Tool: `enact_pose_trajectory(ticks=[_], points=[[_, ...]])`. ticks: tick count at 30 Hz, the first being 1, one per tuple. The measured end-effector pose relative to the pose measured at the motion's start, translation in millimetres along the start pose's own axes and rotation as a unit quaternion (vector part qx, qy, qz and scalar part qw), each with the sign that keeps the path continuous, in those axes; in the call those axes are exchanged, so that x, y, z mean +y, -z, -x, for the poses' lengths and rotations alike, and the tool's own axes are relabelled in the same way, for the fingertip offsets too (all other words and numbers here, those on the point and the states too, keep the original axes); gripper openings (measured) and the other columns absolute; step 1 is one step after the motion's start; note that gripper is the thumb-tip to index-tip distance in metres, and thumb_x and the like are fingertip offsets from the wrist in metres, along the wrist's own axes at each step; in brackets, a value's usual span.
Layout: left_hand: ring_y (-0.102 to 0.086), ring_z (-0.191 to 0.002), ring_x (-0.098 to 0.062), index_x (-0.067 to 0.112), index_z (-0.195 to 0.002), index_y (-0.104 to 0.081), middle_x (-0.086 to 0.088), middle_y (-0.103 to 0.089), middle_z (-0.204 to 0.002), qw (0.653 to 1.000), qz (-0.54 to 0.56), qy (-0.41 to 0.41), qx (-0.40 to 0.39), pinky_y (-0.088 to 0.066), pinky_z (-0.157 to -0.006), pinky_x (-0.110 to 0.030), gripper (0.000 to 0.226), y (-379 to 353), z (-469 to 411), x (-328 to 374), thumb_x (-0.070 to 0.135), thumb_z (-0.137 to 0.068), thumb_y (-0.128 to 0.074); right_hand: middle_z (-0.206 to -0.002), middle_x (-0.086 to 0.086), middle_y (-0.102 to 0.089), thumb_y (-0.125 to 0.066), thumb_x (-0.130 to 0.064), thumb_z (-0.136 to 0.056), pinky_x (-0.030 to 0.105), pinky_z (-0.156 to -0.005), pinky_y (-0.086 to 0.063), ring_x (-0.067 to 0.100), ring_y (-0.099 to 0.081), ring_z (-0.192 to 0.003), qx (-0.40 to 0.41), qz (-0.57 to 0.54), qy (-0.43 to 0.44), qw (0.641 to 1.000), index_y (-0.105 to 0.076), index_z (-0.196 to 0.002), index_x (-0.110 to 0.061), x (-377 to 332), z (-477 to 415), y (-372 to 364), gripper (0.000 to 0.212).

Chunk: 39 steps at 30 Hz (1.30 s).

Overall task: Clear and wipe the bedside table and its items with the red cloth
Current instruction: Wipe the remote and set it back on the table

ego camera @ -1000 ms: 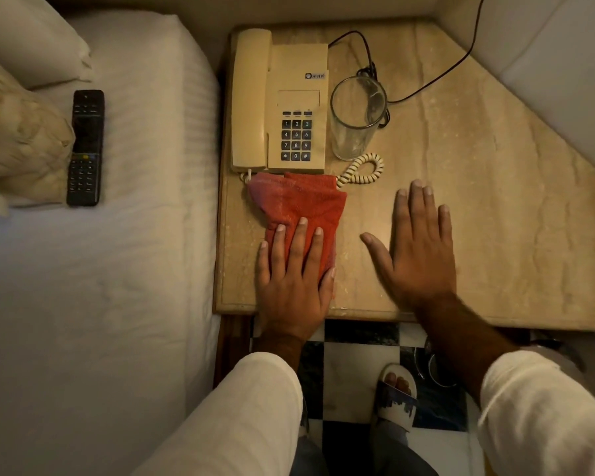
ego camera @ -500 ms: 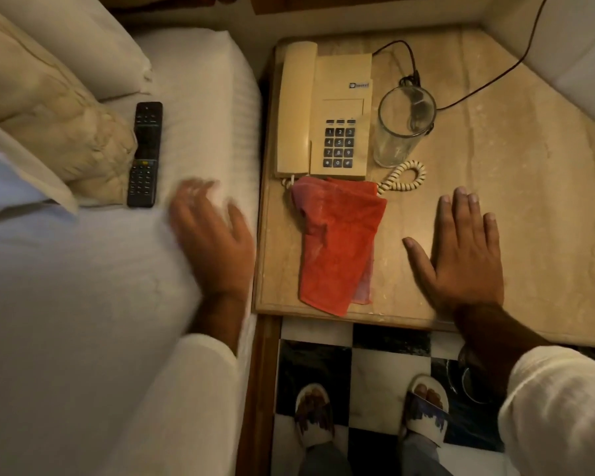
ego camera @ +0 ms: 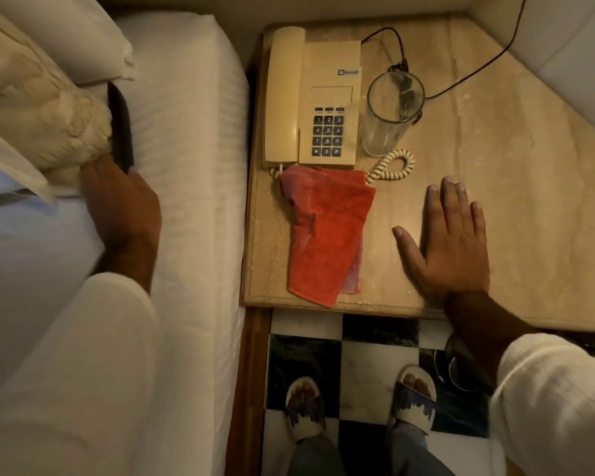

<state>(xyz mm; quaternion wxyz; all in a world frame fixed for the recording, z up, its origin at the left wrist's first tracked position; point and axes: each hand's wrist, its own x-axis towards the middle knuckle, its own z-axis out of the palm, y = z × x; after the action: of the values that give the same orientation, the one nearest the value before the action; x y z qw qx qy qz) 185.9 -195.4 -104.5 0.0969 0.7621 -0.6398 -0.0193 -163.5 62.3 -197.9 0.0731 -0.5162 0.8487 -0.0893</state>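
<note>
While the left hand grips the remote on the bed, the right hand lies spread flat right of the crumpled red cloth, near the "beetel" phone

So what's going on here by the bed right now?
A person stands at a bedside table. The left hand is over on the bed, closed around a black remote beside a pillow. The right hand lies flat on the table. The red cloth lies untouched below the phone, next to a glass.
</note>
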Motion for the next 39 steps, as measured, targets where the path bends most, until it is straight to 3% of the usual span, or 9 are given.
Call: enact_pose_trajectory(ticks=[6,8,11,14,18,22,25,32,39], points=[[-0.068,-0.114,-0.038,0.002,-0.137,-0.063,-0.023,-0.066,-0.129,0.971,0.228,-0.054,0.054,-0.057,-0.100,-0.047,0.046,38,82,45,0.035,-0.109,-0.048,-0.147,0.006,-0.060,-0.062,-0.037,-0.105,0.047,-0.117,-0.045,0.015,-0.053,-0.138,0.068,-0.353,-0.126,0.925,-0.068,-0.139,-0.015,-26,-9,38,0.041],[-0.069,-0.106,-0.027,0.002,-0.134,-0.065,-0.019,-0.067,-0.122,0.956,0.264,-0.121,0.031,-0.060,-0.090,-0.040,0.038,46,133,69,0.027,-0.109,-0.053,-0.136,0.002,-0.068,-0.064,-0.038,-0.102,0.041,-0.107,-0.056,0.012,-0.064,-0.126,0.080,-0.517,-0.176,0.834,-0.070,-0.133,-0.025,-56,-8,61,0.035],[-0.063,-0.101,-0.015,-0.001,-0.132,-0.067,-0.017,-0.068,-0.119,0.939,0.255,-0.229,-0.034,-0.054,-0.082,-0.022,0.031,52,214,104,0.015,-0.106,-0.058,-0.146,0.003,-0.064,-0.059,-0.051,-0.100,0.036,-0.097,-0.062,0.018,-0.071,-0.125,0.011,-0.774,-0.227,0.591,-0.052,-0.147,-0.044,-98,-2,83,0.047],[-0.067,-0.112,-0.021,0.004,-0.138,-0.068,-0.013,-0.069,-0.128,0.914,0.242,-0.300,-0.128,-0.060,-0.088,-0.032,0.040,51,266,123,0.024,-0.106,-0.055,-0.145,0.012,-0.066,-0.054,-0.041,-0.108,0.037,-0.083,-0.065,0.028,-0.076,-0.116,-0.002,-0.872,-0.295,0.391,-0.048,-0.154,-0.039,-106,-2,91,0.047],[-0.060,-0.119,-0.017,0.013,-0.138,-0.069,-0.003,-0.065,-0.133,0.895,0.286,-0.303,-0.158,-0.052,-0.096,-0.030,0.051,40,268,124,0.047,-0.110,-0.043,-0.113,0.012,-0.080,-0.046,-0.045,-0.110,0.024,-0.068,-0.065,0.022,-0.077,-0.098,-0.038,-0.873,-0.362,0.326,-0.088,-0.088,-0.024,-85,1,93,0.051],[-0.049,-0.137,-0.028,0.018,-0.153,-0.053,-0.010,-0.050,-0.153,0.962,0.143,-0.186,-0.141,-0.042,-0.108,-0.033,0.059,4,223,123,0.048,-0.103,-0.060,-0.144,0.021,-0.066,-0.054,-0.037,-0.108,0.035,-0.093,-0.064,0.034,-0.071,-0.123,-0.028,-0.893,-0.384,0.234,-0.058,-0.142,-0.002,-56,6,85,0.049],[-0.044,-0.145,-0.032,0.018,-0.162,-0.034,-0.013,-0.042,-0.161,0.973,0.080,-0.119,-0.184,-0.044,-0.117,-0.046,0.076,-27,193,126,0.054,-0.100,-0.063,-0.140,0.020,-0.068,-0.050,-0.026,-0.110,0.032,-0.083,-0.066,0.032,-0.076,-0.110,-0.027,-0.901,-0.371,0.224,-0.050,-0.153,-0.004,-47,13,78,0.048],[-0.065,-0.123,-0.025,0.022,-0.145,-0.045,-0.004,-0.061,-0.141,0.947,0.265,0.007,-0.181,-0.060,-0.098,-0.045,0.062,-35,180,134,0.033,-0.094,-0.079,-0.103,0.011,-0.064,-0.039,-0.032,-0.113,0.024,-0.056,-0.051,0.017,-0.059,-0.075,-0.053,-0.872,-0.316,0.369,-0.041,-0.159,-0.014,-32,19,73,0.049],[-0.070,-0.127,-0.022,0.026,-0.136,-0.061,-0.008,-0.073,-0.136,0.696,0.624,0.003,-0.356,-0.061,-0.096,-0.032,0.043,46,208,120,0.017,-0.096,-0.073,-0.097,0.008,-0.065,-0.034,-0.053,-0.111,0.036,-0.086,-0.053,0.019,-0.063,-0.087,-0.139,-0.882,-0.261,0.366,-0.062,-0.131,-0.017,-16,11,87,0.049]])
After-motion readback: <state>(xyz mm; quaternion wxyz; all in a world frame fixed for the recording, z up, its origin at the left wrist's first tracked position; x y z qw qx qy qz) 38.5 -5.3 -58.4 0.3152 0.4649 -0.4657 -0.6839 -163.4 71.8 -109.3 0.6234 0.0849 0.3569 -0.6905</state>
